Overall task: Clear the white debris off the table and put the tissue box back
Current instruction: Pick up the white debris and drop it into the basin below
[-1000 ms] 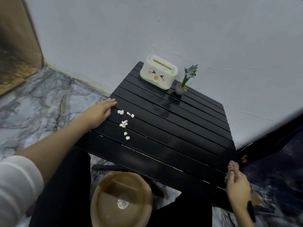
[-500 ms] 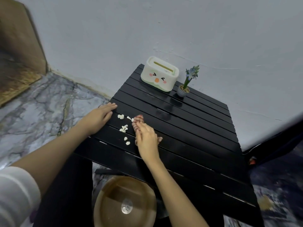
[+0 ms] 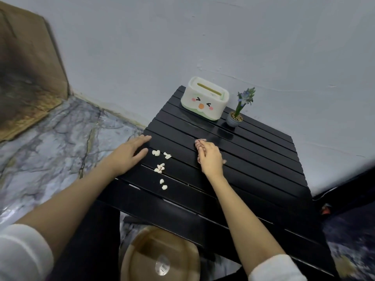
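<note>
Several bits of white debris (image 3: 160,168) lie scattered on the left part of the black slatted table (image 3: 253,165). My left hand (image 3: 128,154) rests flat at the table's left edge, fingers apart, just left of the debris. My right hand (image 3: 208,157) stands on its edge on the table to the right of the debris, fingers straight and together, holding nothing. The white tissue box (image 3: 205,98) with a cartoon face stands upright at the table's far corner, well beyond both hands.
A small potted plant (image 3: 238,110) stands right of the tissue box, against the grey wall. A round brown bin (image 3: 160,254) sits on the floor below the table's near edge. Marble-patterned floor (image 3: 50,134) lies to the left.
My right hand came up from the table's near right corner to the middle, then slid a little to the right of the debris. My left hand stayed at the left edge.
</note>
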`<action>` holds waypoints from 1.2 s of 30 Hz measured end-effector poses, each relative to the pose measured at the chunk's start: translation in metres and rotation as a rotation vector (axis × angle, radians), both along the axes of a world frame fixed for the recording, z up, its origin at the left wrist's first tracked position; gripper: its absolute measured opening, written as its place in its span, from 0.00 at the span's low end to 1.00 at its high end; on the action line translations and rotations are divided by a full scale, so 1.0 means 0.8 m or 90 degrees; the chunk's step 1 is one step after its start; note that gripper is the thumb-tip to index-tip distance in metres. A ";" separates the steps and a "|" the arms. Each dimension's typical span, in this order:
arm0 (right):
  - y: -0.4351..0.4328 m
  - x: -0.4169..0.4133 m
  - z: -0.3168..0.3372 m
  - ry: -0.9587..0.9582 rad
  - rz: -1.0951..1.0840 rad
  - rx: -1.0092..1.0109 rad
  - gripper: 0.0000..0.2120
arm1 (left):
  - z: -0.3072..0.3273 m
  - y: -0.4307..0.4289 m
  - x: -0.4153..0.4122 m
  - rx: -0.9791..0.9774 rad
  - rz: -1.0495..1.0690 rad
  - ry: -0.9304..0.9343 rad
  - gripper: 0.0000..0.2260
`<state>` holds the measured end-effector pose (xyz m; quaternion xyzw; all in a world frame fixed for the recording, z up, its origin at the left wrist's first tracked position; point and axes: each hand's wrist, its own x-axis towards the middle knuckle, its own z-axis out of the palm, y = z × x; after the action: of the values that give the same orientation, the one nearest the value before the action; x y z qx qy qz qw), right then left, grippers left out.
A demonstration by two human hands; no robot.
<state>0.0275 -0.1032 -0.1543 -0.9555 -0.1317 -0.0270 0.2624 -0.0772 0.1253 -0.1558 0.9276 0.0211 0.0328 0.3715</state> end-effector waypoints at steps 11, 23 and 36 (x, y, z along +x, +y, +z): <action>0.118 0.008 0.027 0.173 0.298 0.122 0.17 | -0.003 0.001 0.002 -0.009 -0.001 -0.015 0.28; 0.072 -0.062 0.033 0.227 0.420 0.162 0.20 | -0.012 0.008 0.000 -0.024 0.017 -0.057 0.32; -0.012 -0.140 0.027 0.181 0.513 0.134 0.17 | -0.009 0.004 0.000 0.029 0.011 -0.055 0.22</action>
<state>-0.0843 -0.1129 -0.1324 -0.7900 -0.4532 0.1962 0.3633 -0.0770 0.1283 -0.1633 0.9333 0.0127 0.0764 0.3508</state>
